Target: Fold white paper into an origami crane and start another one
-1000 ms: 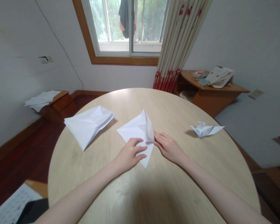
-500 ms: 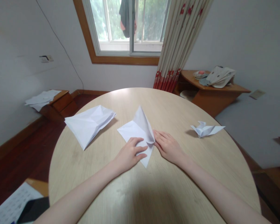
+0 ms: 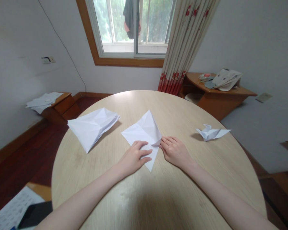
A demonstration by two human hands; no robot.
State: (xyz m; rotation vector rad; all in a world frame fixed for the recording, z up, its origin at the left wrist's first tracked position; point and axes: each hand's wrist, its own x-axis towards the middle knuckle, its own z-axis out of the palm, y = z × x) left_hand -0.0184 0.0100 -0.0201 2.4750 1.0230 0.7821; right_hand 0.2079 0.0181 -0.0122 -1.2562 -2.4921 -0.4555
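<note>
A creased white sheet of paper (image 3: pixel 141 126) lies at the middle of the round table, its right part lifted in a curved flap. My left hand (image 3: pixel 136 157) rests on the near part of the sheet, fingers spread and pressing it down. At the sheet's right corner, my right hand (image 3: pixel 174 148) has its fingers together, pinching the edge of the flap; the thumb is mostly hidden. To the left lies a stack of creased white paper (image 3: pixel 93 123). A folded paper bird (image 3: pixel 210 132) stands on the right side of the table.
The round wooden table (image 3: pixel 105 195) fills the foreground. At lower left are a printed sheet (image 3: pixel 14 204) and a black flat object (image 3: pixel 36 214). Beyond the table stand a small cabinet (image 3: pixel 64 103) with papers, a corner shelf (image 3: pixel 225 94) with a cloth bag, and a curtain (image 3: pixel 180 48).
The lifted flap has swung outward to the right and lies lower, showing more of its creased face. My right hand has shifted slightly right with it. My left hand stays put.
</note>
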